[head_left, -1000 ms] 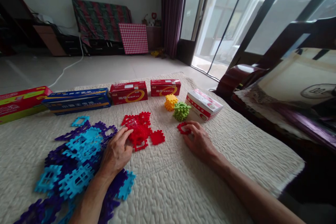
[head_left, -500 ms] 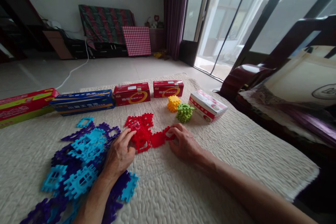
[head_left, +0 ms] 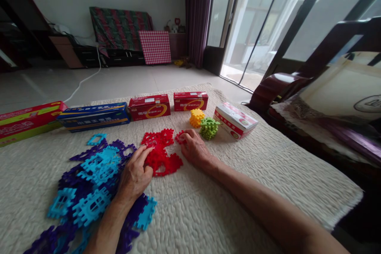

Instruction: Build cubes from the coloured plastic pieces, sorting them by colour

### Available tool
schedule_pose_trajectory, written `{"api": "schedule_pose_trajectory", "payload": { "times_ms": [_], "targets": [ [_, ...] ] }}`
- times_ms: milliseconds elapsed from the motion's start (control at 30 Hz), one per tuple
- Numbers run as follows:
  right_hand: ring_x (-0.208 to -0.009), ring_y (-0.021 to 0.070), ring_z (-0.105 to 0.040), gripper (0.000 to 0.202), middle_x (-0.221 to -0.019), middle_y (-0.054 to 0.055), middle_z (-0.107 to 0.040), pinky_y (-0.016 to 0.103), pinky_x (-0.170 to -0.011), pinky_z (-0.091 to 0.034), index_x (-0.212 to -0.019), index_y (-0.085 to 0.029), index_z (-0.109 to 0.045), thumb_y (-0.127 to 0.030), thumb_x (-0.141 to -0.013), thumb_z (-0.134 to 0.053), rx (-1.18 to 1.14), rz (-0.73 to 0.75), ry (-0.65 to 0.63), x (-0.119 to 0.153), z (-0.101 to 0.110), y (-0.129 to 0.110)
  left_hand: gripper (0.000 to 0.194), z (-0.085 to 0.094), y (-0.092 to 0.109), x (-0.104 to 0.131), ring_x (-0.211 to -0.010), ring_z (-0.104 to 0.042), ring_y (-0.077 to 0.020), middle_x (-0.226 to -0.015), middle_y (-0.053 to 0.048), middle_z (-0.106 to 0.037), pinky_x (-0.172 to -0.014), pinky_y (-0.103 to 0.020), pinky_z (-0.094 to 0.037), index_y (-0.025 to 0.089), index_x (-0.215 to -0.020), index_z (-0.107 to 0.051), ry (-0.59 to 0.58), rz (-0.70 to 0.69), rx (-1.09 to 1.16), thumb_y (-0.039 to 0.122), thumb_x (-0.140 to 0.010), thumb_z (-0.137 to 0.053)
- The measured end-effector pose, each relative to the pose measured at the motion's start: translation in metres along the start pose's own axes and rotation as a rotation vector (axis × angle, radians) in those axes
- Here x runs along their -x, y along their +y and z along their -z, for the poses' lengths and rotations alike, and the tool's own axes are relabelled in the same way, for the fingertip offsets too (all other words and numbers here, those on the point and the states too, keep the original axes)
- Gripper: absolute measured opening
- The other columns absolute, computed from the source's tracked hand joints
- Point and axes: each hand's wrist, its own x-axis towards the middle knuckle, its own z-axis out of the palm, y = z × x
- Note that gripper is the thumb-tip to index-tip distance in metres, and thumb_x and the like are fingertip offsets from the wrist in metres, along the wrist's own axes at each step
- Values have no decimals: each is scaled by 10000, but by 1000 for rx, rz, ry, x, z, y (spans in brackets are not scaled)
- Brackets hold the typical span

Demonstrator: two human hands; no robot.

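Red toothed plastic pieces [head_left: 160,156] lie in a loose heap on the cream quilted cover [head_left: 208,214]. My left hand [head_left: 135,172] rests at the heap's left edge, fingertips on the red pieces, fingers slightly apart. At the heap's upper right, my right hand [head_left: 195,147] pinches a single red piece [head_left: 180,137]. Purple pieces [head_left: 71,178] and light blue pieces [head_left: 92,205] form a larger pile at the left, partly hidden by my left forearm. A yellow stack [head_left: 197,118] and a green stack [head_left: 209,127] stand beyond my right hand.
Along the far side stand a red and green box [head_left: 32,121], a blue box [head_left: 95,116], two red boxes [head_left: 149,107] [head_left: 191,101] and a white and red box [head_left: 235,120]. A dark wooden chair [head_left: 282,83] is at the right.
My right hand has moved up and left with a red piece, off the flat red piece at the heap's right. That flat piece now sits closer to the heap. My left hand has barely shifted.
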Motion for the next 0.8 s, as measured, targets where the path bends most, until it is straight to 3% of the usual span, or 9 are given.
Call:
{"api": "schedule_pose_trajectory", "payload": {
  "times_ms": [167,333,500,600,800],
  "targets": [
    [-1031,210,-501,167,-1079,100,-545,344,-925,-442,-976,-179,-597,-143,-835,-515,65,-59,-3,-26,-13,8,513,0,-1,0,-1208,-553,-233,-1298,-80,-577,-1079,-372,-434,181,-1181,-612,-7,-4,-10,116,-704,-437],
    [-1064,231,-470,229,-1106,117,-547,387,-962,-417,-998,-167,-601,-108,-803,-495,69,-32,45,-35,-17,11,486,-2,-1,1,-1204,-556,-227,-1296,-73,-580,-1084,-363,-430,180,-1162,-625,1,7,2,124,-716,-439],
    [-1186,243,-427,416,-1300,130,-503,411,-1047,-346,-1164,-157,-560,-98,-754,-516,28,155,38,-33,-22,-6,512,-1,1,0,-1212,-548,-221,-1310,-78,-572,-1090,-360,-420,168,-1157,-635,26,1,29,83,-703,-414],
    [-1208,262,-425,408,-1369,150,-463,433,-1032,-343,-1200,-152,-544,-164,-792,-522,44,154,-11,-34,-29,-19,502,3,7,-1,-1244,-518,-230,-1331,-83,-560,-1099,-394,-400,167,-1169,-633,3,-56,60,93,-729,-404],
    [-1105,259,-487,306,-1198,106,-595,433,-989,-322,-1124,-184,-587,-182,-828,-509,125,155,-67,-36,-32,-31,460,10,19,0,-1298,-450,-297,-1412,-108,-483,-1080,-481,-386,193,-1246,-586,-127,-119,-39,266,-794,-540]
  ]
}}
